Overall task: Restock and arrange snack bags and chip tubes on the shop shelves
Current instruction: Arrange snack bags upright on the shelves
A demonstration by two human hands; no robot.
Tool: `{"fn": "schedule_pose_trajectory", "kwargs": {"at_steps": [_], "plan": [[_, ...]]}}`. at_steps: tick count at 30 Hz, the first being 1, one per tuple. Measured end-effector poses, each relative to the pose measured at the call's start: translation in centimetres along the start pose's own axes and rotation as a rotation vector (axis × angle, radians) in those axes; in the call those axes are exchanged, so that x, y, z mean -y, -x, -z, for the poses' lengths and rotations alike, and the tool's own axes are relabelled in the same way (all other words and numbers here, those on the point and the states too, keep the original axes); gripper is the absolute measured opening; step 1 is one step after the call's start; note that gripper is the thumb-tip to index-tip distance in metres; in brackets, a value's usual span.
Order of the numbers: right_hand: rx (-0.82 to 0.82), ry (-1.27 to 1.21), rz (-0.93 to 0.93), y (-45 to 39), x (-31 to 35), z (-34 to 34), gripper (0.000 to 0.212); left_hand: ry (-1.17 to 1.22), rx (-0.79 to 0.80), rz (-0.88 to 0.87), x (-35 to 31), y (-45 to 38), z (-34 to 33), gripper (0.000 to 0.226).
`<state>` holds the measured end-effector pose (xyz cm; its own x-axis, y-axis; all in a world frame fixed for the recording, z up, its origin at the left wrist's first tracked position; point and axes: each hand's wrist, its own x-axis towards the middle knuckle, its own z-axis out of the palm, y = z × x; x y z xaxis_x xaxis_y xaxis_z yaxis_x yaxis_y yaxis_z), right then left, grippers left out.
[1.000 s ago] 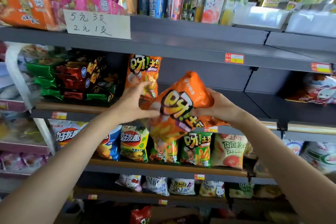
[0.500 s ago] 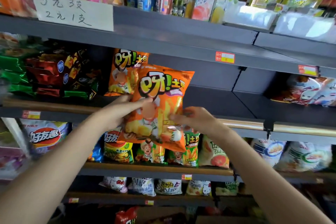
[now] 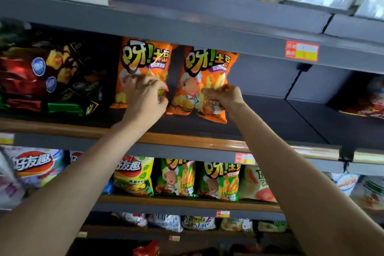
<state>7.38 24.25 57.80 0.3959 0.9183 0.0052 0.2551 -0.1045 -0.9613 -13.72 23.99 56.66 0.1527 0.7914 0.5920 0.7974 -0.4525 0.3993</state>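
Shelf (image 3: 187,141) display: left hand (image 3: 145,97) steadies one orange bag (image 3: 143,58), fingers curled; right hand (image 3: 223,95) pinches second orange bag (image 3: 207,64) upright, label outward.

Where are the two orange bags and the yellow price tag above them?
left orange bag (image 3: 143,56), head view, upper logo
right orange bag (image 3: 207,62), head view, upper logo
price tag (image 3: 301,51), head view, its middle
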Motion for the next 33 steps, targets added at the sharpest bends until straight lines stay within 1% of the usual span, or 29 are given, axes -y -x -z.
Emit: {"fn": "schedule_pose_trajectory", "kwargs": {"at_steps": [2,5,8,9,12,15,17,18,19,20,22,24,26,27,28,29,31,33], "plan": [[-0.027,0.054,0.028,-2.0,-0.6,-0.7,0.039,-0.128,0.022,-0.057,0.6,-0.4,-0.7,0.026],[-0.04,0.116,0.09,-5.2,-0.9,-1.4,0.037,-0.177,0.14,-0.081,0.9,-0.8,-1.6,0.027],[-0.095,0.134,0.116,-7.6,-1.2,-1.6,0.05,-0.199,0.27,-0.057,1.0,-0.7,-2.4,0.032],[-0.11,0.131,0.119,-8.2,-1.4,-1.6,0.047,-0.206,0.286,-0.05,1.1,-0.7,-2.6,0.033],[-0.076,0.104,0.109,-9.3,-1.8,-2.3,0.028,-0.214,0.245,-0.081,1.8,-0.8,-2.9,0.029],[-0.086,0.183,0.114,-9.7,-1.1,-3.6,0.028,-0.203,0.226,-0.1,2.4,-1.1,-2.9,0.026],[-0.152,0.285,0.086,-9.2,-0.5,-4.2,0.051,-0.198,0.221,-0.114,2.4,-1.1,-2.9,0.025],[-0.188,0.303,0.067,-8.6,-0.2,-4.3,0.058,-0.189,0.215,-0.107,2.4,-1.1,-2.9,0.025],[-0.214,0.293,0.065,-7.7,0.0,-4.4,0.061,-0.173,0.205,-0.088,2.3,-1.0,-2.9,0.024],[-0.227,0.266,0.064,-6.4,0.2,-4.4,0.061,-0.151,0.184,-0.069,2.2,-0.8,-2.8,0.023],[-0.253,0.24,0.119,-3.6,0.2,-4.2,0.058,-0.084,0.1,-0.061,1.7,-0.1,-2.6,0.021],[-0.272,0.248,0.269,0.2,-0.4,-3.2,0.051,0.035,-0.019,-0.091,0.8,1.7,-2.2,0.022],[-0.317,0.255,0.487,4.8,-1.7,-1.7,0.04,0.174,-0.148,-0.147,-0.4,5.0,-2.0,0.025],[-0.322,0.259,0.578,7.4,-2.6,-0.9,0.035,0.23,-0.176,-0.177,-1.0,7.2,-2.1,0.024],[-0.302,0.276,0.636,9.9,-4.0,-0.2,0.032,0.27,-0.166,-0.21,-1.5,9.6,-2.5,0.023],[-0.264,0.306,0.672,12.2,-5.5,0.6,0.028,0.296,-0.124,-0.242,-1.7,12.1,-3.1,0.023],[-0.164,0.411,0.691,15.8,-9.4,1.8,0.023,0.321,0.023,-0.266,-1.5,17.0,-5.3,0.022],[-0.065,0.493,0.626,17.8,-14.6,2.6,0.02,0.311,0.207,-0.21,-0.5,21.7,-8.4,0.023]]}}
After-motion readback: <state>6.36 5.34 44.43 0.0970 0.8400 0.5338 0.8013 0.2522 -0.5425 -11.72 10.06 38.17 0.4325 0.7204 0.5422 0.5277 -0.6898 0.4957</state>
